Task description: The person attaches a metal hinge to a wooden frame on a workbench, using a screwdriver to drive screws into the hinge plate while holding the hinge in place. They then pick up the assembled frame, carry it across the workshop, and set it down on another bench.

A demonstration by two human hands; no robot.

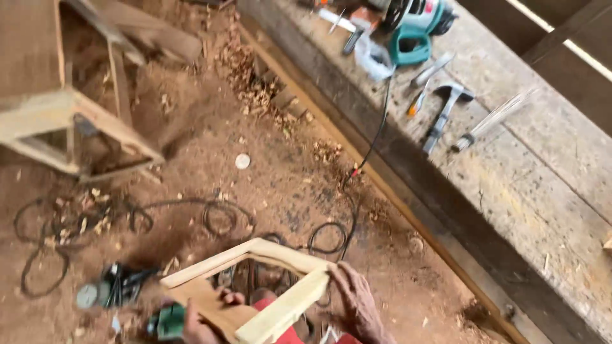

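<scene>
The person holds a small wooden frame (255, 286) made of pale sticks joined at the corners. It is near the bottom of the view, low over the dirt floor (280, 185), and it is tilted. The left hand (207, 318) is under the near left part of the frame, and its fingers curl around a flat brown piece of the wood. The right hand (357, 302) is at the right corner of the frame, with its fingers bent around the end of a pale stick. Both hands grip the frame.

The floor is covered in sawdust and wood chips. A black cable (217, 213) lies on it in loops, just beyond the frame. A small green tool (169, 322) sits by the left hand, and a dark tool (111, 286) lies a bit further left. A small round white disc (242, 161) lies on the floor farther away. Far to the left stands a wooden stool frame (70, 121).

On the right runs a long wooden worktop (542, 191). On its far end lie a hammer (446, 111), a screwdriver with an orange handle (417, 102) and a teal power tool (414, 28). A thin metal rod (494, 118) lies near the hammer.
</scene>
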